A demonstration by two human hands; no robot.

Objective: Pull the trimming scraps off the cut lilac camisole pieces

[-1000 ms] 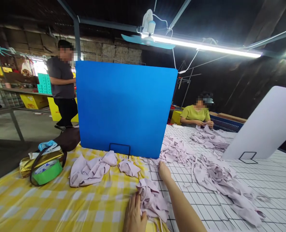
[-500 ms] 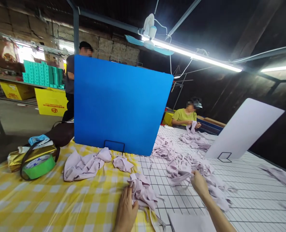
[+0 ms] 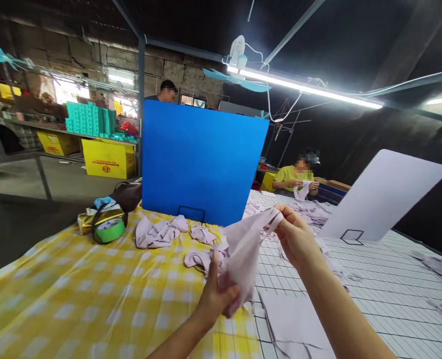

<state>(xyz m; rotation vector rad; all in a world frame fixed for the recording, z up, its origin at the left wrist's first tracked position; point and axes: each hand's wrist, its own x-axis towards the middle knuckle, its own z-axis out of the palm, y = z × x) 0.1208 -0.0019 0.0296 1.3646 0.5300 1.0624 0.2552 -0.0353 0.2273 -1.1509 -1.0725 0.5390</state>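
Observation:
A thin, pale lilac fabric garment piece hangs between my two hands above the table. My right hand pinches its upper corner, where a narrow band or strap runs. My left hand is at the lower end, its fingers curled in the cloth and partly covered by it, with the thumb standing up apart. Behind the left thumb, a crumpled lilac piece lies on the yellow checked cloth. A flat lilac stack rests below my right forearm.
An upright blue board and a tilted pale board stand on the table in wire holders. Green tape lies at left. More lilac pieces are scattered about. One person handles fabric across the table; another stands behind the blue board.
My right hand has risen and come left, now pinching a fabric piece up off the table. My left hand has lifted from the crumpled pile to that piece. The view has shifted left.

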